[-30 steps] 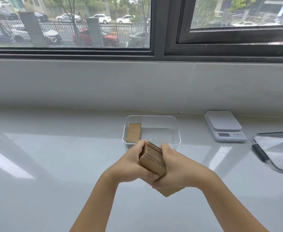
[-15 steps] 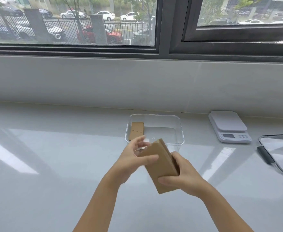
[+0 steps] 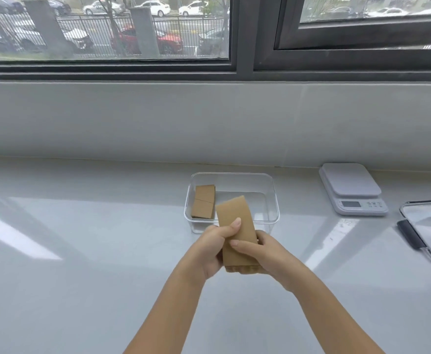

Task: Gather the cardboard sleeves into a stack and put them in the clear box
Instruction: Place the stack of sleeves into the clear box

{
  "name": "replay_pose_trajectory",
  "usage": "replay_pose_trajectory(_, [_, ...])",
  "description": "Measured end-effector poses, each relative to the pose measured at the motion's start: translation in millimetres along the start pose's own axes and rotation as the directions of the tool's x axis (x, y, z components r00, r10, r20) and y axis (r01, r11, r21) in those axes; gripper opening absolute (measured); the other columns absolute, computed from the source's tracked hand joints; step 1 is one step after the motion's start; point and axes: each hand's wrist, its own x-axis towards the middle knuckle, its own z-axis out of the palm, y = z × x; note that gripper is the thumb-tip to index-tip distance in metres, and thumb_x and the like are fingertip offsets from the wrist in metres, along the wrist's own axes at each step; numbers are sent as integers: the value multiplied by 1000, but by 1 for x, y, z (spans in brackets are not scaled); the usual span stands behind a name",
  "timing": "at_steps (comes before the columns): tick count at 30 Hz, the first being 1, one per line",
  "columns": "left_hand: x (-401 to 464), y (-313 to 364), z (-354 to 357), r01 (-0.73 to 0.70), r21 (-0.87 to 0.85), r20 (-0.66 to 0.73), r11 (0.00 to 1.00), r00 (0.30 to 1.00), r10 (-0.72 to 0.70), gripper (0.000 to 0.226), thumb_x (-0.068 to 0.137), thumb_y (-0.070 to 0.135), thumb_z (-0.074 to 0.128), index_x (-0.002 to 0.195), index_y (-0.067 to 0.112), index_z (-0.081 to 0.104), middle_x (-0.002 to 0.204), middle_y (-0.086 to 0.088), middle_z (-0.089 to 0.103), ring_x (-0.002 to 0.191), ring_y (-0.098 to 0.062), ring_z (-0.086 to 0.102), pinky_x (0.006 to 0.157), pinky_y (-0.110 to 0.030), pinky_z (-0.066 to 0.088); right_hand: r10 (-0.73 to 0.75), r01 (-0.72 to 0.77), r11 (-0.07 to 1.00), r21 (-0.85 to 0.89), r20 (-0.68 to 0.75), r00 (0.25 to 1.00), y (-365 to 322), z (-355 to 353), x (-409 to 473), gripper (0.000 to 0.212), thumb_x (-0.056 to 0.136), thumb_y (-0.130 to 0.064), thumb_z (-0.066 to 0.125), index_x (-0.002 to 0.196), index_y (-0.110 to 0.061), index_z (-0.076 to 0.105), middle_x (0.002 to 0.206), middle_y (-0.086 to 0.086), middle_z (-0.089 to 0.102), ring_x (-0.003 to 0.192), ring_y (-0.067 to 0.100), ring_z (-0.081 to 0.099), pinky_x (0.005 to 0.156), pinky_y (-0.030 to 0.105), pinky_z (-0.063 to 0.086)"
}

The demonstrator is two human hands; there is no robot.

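A thick stack of brown cardboard sleeves is held upright-tilted above the counter, its flat face toward me. My left hand grips its left side with the thumb on the face. My right hand holds the right side and bottom. Just beyond the stack stands the clear box. A smaller stack of sleeves lies inside the box against its left wall. The held stack's top edge overlaps the box's near wall in the view.
A white kitchen scale sits to the right of the box. A clear lid with a dark clip lies at the far right edge. The grey counter runs up to a wall below a window.
The stack has been turned from edge-on to flat face toward me and raised toward the box. Both hands shifted their grip on it.
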Motion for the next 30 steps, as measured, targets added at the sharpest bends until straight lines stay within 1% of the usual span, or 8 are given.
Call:
replay_pose_trajectory(4, [14,18,-8,12,-124,-29,992,999,-16,35,89,29,57,115,7,63,102,-11,73,89,-25,70,70,-35,58,-16,15,999,-46,-15,1000,-20,-25,17,47,92,-51,44,100,-9,63,81,8,68,66,22,67,65,32,56])
replay_pose_trajectory(7, [27,27,-20,19,-166,-80,986,996,-32,40,87,28,61,122,10,60,113,-8,69,96,-23,67,65,-30,58,-64,38,996,-83,-336,940,-23,-56,40,40,92,-42,50,107,-6,57,84,9,60,65,20,64,66,32,57])
replay_pose_trajectory(11, [48,30,-32,38,-186,-97,982,994,-57,42,86,28,61,124,11,59,125,-9,65,110,-25,63,76,-34,57,-107,-37,973,-226,-591,800,-20,-89,83,41,86,-29,62,120,-8,53,100,6,62,95,29,65,90,45,52])
replay_pose_trajectory(14, [65,30,-34,41,-188,-96,981,994,-60,42,86,27,62,125,12,58,127,-10,64,116,-25,61,91,-41,52,-200,-8,956,-292,-675,711,-25,-94,107,46,85,-19,61,127,-8,47,112,9,57,93,27,58,86,35,47])
replay_pose_trajectory(16, [72,30,-35,48,-172,-91,984,994,-65,41,86,27,61,125,12,58,127,-10,64,117,-26,60,95,-43,50,-256,-18,930,-367,-681,686,-23,-96,121,44,88,-16,57,130,-6,46,114,13,57,92,29,55,83,34,43])
replay_pose_trajectory(21, [86,35,-36,54,-137,-99,989,993,-68,41,86,29,61,123,10,59,127,-13,64,117,-28,60,100,-47,47,-200,-137,861,-489,-574,794,-9,-92,141,31,94,-6,33,122,-6,48,88,17,54,78,35,51,67,35,41])
replay_pose_trajectory(25, [86,33,-31,79,-148,-103,986,990,-95,36,87,25,61,118,8,62,124,-14,65,115,-29,61,96,-45,49,-211,-183,832,-524,-602,770,0,-89,133,40,94,-4,31,132,-9,41,99,20,58,91,40,56,73,40,45])
replay_pose_trajectory(30, [76,31,-23,81,-109,-72,991,993,-89,12,88,21,61,92,12,67,83,-2,74,84,-20,68,75,-36,55,-186,-234,811,-536,-616,766,12,-84,118,47,92,-1,28,138,-9,36,104,23,59,88,39,55,73,39,47])
